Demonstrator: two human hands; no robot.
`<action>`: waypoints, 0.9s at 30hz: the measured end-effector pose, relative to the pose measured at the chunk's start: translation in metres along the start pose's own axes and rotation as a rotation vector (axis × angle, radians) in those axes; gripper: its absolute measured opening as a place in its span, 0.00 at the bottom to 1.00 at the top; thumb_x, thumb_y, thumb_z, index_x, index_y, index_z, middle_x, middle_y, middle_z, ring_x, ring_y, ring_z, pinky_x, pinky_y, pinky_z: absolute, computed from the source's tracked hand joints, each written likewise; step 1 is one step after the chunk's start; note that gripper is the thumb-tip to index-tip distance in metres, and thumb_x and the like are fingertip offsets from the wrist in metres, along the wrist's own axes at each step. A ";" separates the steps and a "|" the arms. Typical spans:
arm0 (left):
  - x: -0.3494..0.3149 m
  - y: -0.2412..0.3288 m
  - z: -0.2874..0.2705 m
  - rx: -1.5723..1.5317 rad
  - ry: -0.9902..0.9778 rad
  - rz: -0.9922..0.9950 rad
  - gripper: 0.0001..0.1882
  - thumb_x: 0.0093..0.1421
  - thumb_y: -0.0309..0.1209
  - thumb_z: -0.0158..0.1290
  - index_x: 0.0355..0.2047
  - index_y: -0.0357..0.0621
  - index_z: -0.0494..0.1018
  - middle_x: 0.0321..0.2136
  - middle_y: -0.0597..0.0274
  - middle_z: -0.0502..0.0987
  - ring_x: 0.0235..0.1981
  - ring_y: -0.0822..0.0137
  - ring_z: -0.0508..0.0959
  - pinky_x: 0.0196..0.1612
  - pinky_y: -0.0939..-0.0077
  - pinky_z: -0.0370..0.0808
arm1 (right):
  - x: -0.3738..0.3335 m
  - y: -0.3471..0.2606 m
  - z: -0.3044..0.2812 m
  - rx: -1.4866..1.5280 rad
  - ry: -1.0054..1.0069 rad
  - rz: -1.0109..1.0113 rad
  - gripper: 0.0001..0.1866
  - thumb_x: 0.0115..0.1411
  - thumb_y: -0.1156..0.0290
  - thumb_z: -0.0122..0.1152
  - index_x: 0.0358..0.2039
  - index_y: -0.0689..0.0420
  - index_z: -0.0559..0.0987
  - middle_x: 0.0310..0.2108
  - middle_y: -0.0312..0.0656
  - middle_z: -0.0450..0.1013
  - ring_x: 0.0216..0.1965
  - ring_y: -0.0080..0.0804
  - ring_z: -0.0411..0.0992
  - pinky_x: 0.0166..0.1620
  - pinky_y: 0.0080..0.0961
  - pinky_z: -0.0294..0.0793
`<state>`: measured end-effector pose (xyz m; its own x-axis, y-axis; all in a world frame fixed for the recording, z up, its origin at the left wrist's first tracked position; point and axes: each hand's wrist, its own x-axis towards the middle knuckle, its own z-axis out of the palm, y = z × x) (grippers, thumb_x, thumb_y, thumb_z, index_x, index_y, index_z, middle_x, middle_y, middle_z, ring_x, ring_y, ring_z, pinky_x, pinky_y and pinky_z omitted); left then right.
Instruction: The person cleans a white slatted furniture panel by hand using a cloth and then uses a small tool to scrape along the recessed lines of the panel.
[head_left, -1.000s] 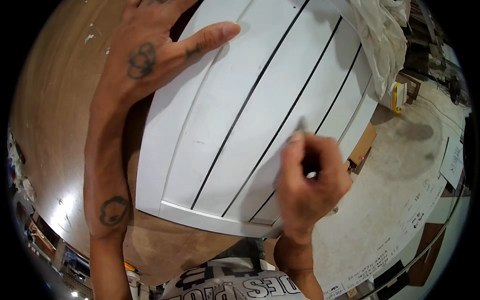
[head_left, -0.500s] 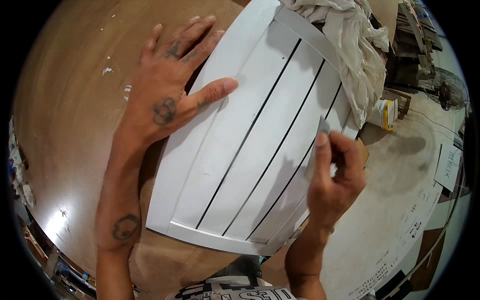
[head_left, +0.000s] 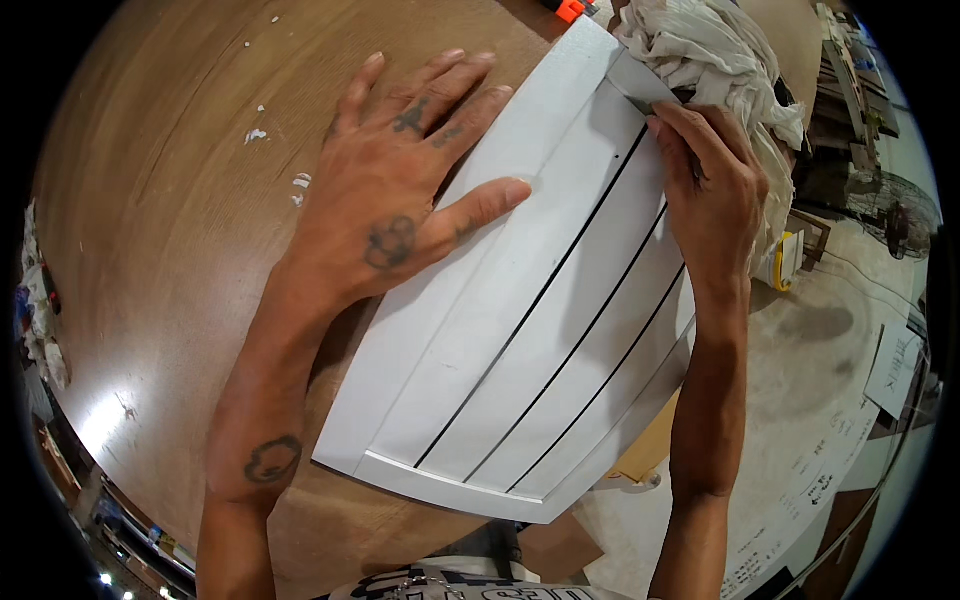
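A white slatted panel [head_left: 480,340], with a raised frame and thin dark grooves, lies at a slant on the brown table. My left hand [head_left: 400,190] rests flat on its left edge, fingers spread; the thumb is on the panel's frame and the palm partly over the table. At the far end of the panel, my right hand [head_left: 715,185] pinches a thin grey piece of what looks like folded sandpaper [head_left: 640,103]. Its tip touches near the top of a groove, at the inner corner of the frame. Most of the piece is hidden by my fingers.
A crumpled cream cloth [head_left: 690,40] lies by the panel's far end, beside an orange and black tool [head_left: 571,10]. White flakes [head_left: 257,135] dot the brown table [head_left: 150,270]. To the right are a bucket with a yellow rim [head_left: 785,262] and a fan [head_left: 893,212].
My right hand has moved away from me along the panel, from its right middle to the far end, still pinching the grey piece. My left hand keeps its place on the panel; the view has shifted.
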<state>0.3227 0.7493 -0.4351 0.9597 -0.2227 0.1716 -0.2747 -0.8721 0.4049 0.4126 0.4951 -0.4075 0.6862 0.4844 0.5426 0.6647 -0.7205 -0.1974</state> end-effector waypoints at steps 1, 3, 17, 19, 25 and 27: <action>0.001 0.001 0.000 -0.001 0.007 0.002 0.36 0.65 0.58 0.50 0.66 0.51 0.68 0.69 0.62 0.64 0.72 0.61 0.57 0.75 0.51 0.41 | 0.001 0.000 0.000 -0.004 -0.002 0.011 0.06 0.57 0.77 0.69 0.36 0.56 0.84 0.32 0.39 0.79 0.33 0.37 0.77 0.37 0.30 0.76; 0.000 0.001 -0.002 0.000 0.018 -0.001 0.35 0.65 0.58 0.50 0.66 0.51 0.68 0.69 0.62 0.64 0.72 0.61 0.58 0.75 0.51 0.42 | 0.003 -0.001 0.001 -0.002 -0.009 0.031 0.07 0.57 0.77 0.69 0.36 0.57 0.84 0.32 0.39 0.79 0.33 0.37 0.78 0.37 0.30 0.76; -0.006 -0.016 0.006 -0.010 0.075 0.077 0.42 0.69 0.61 0.38 0.67 0.36 0.62 0.67 0.40 0.62 0.71 0.47 0.59 0.73 0.41 0.43 | -0.098 -0.126 -0.034 0.279 -0.219 -0.044 0.15 0.47 0.82 0.64 0.39 0.65 0.84 0.33 0.45 0.76 0.32 0.35 0.74 0.31 0.29 0.74; -0.006 -0.018 0.011 -0.042 0.115 0.100 0.42 0.69 0.61 0.38 0.67 0.36 0.62 0.67 0.39 0.62 0.71 0.46 0.59 0.73 0.40 0.43 | -0.121 -0.159 -0.050 0.345 -0.306 -0.063 0.22 0.40 0.80 0.62 0.41 0.69 0.83 0.32 0.46 0.74 0.31 0.36 0.73 0.29 0.29 0.71; -0.008 -0.012 -0.001 -0.147 0.085 0.115 0.41 0.69 0.59 0.39 0.68 0.34 0.61 0.67 0.39 0.62 0.71 0.47 0.58 0.73 0.40 0.43 | -0.146 -0.206 -0.083 0.442 -0.495 0.027 0.21 0.44 0.77 0.65 0.42 0.68 0.84 0.34 0.44 0.74 0.31 0.36 0.73 0.31 0.30 0.73; -0.005 -0.022 0.010 -0.163 0.131 0.126 0.41 0.69 0.58 0.39 0.68 0.34 0.61 0.67 0.39 0.62 0.71 0.47 0.58 0.73 0.39 0.43 | -0.143 -0.176 -0.058 0.287 -0.261 0.121 0.16 0.51 0.84 0.67 0.43 0.63 0.84 0.32 0.43 0.74 0.32 0.35 0.73 0.30 0.29 0.73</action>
<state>0.3244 0.7652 -0.4538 0.9043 -0.2570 0.3408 -0.4077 -0.7568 0.5109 0.1802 0.5238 -0.4029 0.7917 0.5413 0.2831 0.6049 -0.6299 -0.4872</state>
